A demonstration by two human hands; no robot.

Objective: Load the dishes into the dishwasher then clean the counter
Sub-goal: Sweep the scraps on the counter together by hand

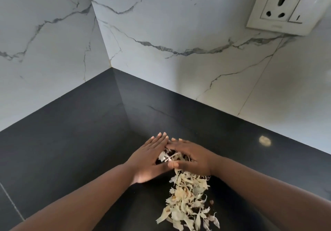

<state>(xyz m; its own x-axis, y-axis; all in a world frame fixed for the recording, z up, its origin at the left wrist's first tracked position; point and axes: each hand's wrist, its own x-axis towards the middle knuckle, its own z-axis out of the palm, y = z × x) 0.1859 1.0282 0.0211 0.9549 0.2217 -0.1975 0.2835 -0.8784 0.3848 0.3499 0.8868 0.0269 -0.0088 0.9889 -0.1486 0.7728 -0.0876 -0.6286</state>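
Dry peelings are being gathered by two flat hands on the dark bench.

Nearest, a loose trail of papery peelings point(186, 202) lies on the black bench point(71, 150), running up between the hands. The left hand point(150, 160) and right hand point(189, 156) are laid flat over the far end of the pile, fingers point(161, 139) straight and touching at the tips, nothing gripped. The scraps are judged very light, brittle and easily scattered; they are best scooped from both sides and beneath, not pinched. Farther right a pale smudge point(265, 140) is seen on the bench. Beyond, marble walls point(161, 24) meet in a corner, and a socket point(283, 6) is mounted above. Nothing blocks the sweep.
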